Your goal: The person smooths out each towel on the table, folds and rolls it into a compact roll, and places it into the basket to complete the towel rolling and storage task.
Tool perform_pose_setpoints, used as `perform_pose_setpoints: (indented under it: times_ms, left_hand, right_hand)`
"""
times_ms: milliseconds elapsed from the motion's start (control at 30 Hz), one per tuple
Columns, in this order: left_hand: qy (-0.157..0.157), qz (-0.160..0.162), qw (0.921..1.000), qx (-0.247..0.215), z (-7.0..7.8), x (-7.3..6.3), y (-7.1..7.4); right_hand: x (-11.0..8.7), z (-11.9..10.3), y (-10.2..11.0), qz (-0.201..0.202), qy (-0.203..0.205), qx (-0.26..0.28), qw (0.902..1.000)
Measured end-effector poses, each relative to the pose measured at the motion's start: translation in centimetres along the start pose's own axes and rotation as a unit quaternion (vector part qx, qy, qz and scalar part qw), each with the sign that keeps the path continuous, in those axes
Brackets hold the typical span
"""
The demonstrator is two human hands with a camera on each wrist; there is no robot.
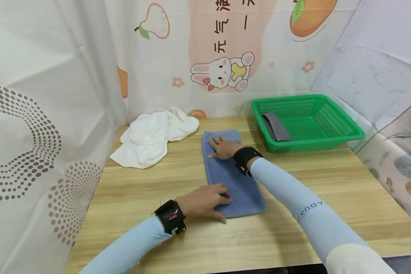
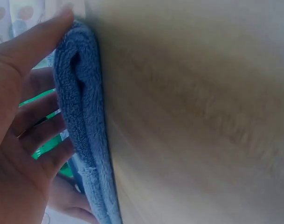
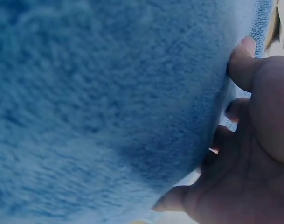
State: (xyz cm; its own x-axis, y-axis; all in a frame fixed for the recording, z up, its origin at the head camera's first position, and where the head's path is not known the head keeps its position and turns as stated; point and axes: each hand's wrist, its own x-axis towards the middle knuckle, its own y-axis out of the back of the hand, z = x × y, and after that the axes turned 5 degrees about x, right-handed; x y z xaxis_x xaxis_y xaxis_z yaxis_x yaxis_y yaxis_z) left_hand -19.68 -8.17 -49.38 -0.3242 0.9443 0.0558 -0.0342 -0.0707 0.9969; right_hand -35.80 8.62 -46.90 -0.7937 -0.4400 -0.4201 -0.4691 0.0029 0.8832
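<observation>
A blue towel (image 1: 238,190) lies folded into a long strip on the wooden table. My left hand (image 1: 205,199) rests on its near left corner with fingers loosely bent. In the left wrist view the thumb (image 2: 39,44) reaches the folded edge of the towel (image 2: 81,107), whose layers show from the side. Farther up the strip, my right hand (image 1: 224,147) presses on the towel with fingers spread. The right wrist view has the right fingertips touching the towel's fluffy surface (image 3: 95,102).
To the left at the back lies a crumpled white towel (image 1: 150,137). A green plastic basket (image 1: 315,144) stands at the back right, with a folded grey cloth (image 1: 276,127) in it. Printed curtains (image 1: 150,76) hang behind and beside the wooden table (image 1: 150,201).
</observation>
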Motion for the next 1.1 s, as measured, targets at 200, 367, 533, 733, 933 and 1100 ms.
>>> perform_pose_setpoints:
  times_ms: [200,367,533,733,933,1100]
  left_hand:
    - [0.01,-0.018,0.9992,-0.033,-0.1,-0.4,0.0]
    - [0.005,0.015,0.9987,-0.049,0.6,-1.0,-0.7]
    - [0.024,0.044,0.9987,-0.002,0.9,-1.8,-0.6]
    - [0.041,0.03,0.9987,-0.01,1.7,-2.8,-0.9]
    - [0.074,0.052,0.9957,0.021,1.7,-2.6,-0.7]
    - [0.105,0.093,0.9894,-0.04,1.0,-2.2,-0.6]
  right_hand:
    - [-2.5,1.1,-1.1,0.103,0.113,-0.007,0.9883]
    - [-8.5,2.7,-3.3,0.193,0.266,0.006,0.9444]
    - [-15.4,4.2,-7.2,0.179,0.332,0.004,0.9261]
    - [-19.2,4.9,-11.1,0.184,0.347,-0.035,0.9188]
    - [-19.1,4.9,-11.4,0.26,0.345,-0.065,0.8993]
    - [-18.8,5.5,-10.8,0.246,0.295,0.086,0.919]
